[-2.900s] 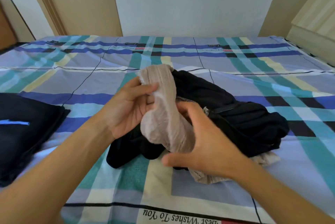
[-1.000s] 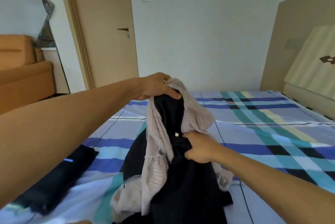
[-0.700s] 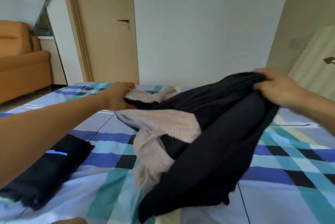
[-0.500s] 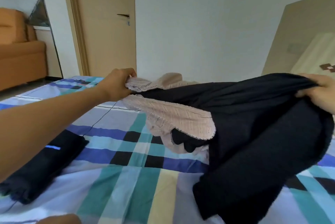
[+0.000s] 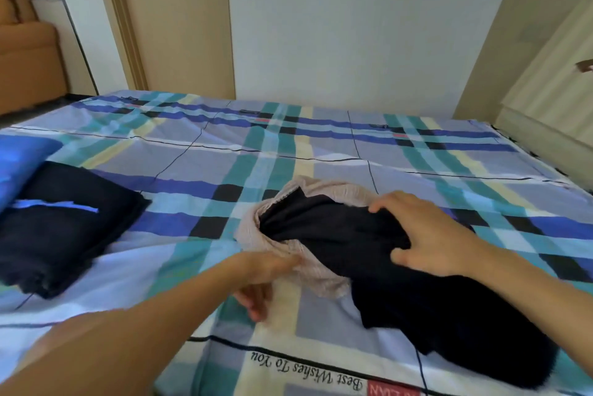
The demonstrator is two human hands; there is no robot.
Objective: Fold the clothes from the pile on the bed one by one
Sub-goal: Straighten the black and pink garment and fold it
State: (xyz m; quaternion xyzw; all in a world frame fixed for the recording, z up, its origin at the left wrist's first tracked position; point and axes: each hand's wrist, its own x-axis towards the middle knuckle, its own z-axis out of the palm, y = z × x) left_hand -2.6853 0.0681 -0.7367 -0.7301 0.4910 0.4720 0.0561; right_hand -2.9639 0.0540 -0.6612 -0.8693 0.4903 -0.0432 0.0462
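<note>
Plaid-sheeted bed (image 5: 417, 152): dark garment (image 5: 417, 299) tangled with beige lace top (image 5: 321, 277) mid-mattress, bunched under right grip (image 5: 433, 238); left grip (image 5: 260, 270) pinching beige edge (soft, limp, light; best taken at hems or corners).

**Both hands on cloth, mid-frame**

The left forearm runs up from the lower left of the frame. The left hand (image 5: 261, 273) pinches the edge of the beige garment (image 5: 321, 277), its lower fingers curled under. The right arm enters from the right edge. The right hand (image 5: 430, 235) lies palm-down, gripping the black garment (image 5: 321, 225) between fingers and thumb.
</note>
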